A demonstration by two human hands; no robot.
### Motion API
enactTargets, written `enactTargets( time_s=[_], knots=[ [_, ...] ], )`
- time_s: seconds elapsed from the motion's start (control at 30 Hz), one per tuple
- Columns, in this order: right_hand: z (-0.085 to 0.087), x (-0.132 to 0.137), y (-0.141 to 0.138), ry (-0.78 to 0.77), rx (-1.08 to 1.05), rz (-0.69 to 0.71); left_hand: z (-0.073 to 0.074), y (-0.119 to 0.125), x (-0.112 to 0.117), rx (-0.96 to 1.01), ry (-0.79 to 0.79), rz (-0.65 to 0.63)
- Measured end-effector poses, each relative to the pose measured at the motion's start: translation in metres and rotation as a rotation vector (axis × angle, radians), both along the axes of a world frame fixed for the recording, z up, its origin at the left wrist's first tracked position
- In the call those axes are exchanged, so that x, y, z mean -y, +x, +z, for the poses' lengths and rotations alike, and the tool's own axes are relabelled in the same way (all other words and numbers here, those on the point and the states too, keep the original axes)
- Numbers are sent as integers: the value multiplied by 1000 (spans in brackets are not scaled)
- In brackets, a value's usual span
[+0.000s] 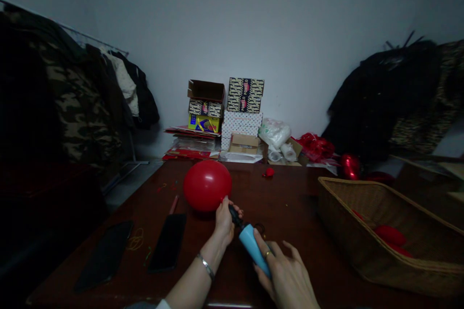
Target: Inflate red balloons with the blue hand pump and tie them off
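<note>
An inflated red balloon [206,186] rests over the middle of the dark wooden table. At its lower right side, my left hand [225,219] is closed with the fingers pinched on the balloon's neck, next to the black nozzle end of a hand pump. Light blue in its body, the balloon pump [253,248] slants down toward me. My right hand [284,268] grips the blue body, its thumb and forefinger along the barrel and other fingers partly spread. The join of neck and nozzle is hidden by my left fingers.
On the left lie two dark phone-like slabs [168,241], yellow rubber bands [136,240] and a reddish stick. A wicker basket [384,251] holding red balloons stands at right. A small red balloon [268,172] lies farther back, before stacked boxes [241,125] and plastic bags.
</note>
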State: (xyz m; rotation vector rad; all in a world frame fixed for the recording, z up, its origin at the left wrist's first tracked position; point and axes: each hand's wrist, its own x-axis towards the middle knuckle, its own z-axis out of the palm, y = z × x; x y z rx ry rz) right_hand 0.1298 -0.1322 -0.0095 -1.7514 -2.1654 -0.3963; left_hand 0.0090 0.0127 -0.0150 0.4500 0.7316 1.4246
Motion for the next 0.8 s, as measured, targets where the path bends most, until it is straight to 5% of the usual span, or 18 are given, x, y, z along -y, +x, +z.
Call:
enactTargets(
  time_s=[0.27, 0.8],
  knots=[
    [6, -9, -12, -91, -21, -50, 1, -1, 0, -11, -18, 30],
    [-15, 17, 18, 114, 35, 96, 4, -20, -12, -32, 30, 21]
  ],
)
